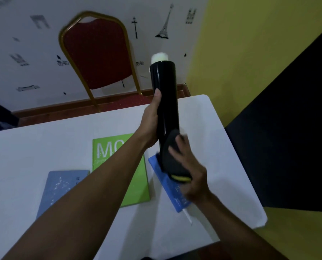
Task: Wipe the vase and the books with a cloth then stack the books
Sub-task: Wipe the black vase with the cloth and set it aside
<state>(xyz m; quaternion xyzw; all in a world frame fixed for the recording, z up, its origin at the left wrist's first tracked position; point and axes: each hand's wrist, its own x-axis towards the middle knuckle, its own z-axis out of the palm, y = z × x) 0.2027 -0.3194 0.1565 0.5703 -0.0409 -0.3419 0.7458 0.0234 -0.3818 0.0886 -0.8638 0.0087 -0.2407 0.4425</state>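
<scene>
L hand grips the black vase at mid-body, thumb up its side; vase is lifted over the table's far right corner, tilted a bit, w/ something pale at its mouth. R hand clutches a dark cloth w/ yellow edge, pressed on the vase's lower end. Three books lie flat nr the right edge: pale blue book, green book beside it, blue book under the R hand. Red chair beyond the far edge.
</scene>
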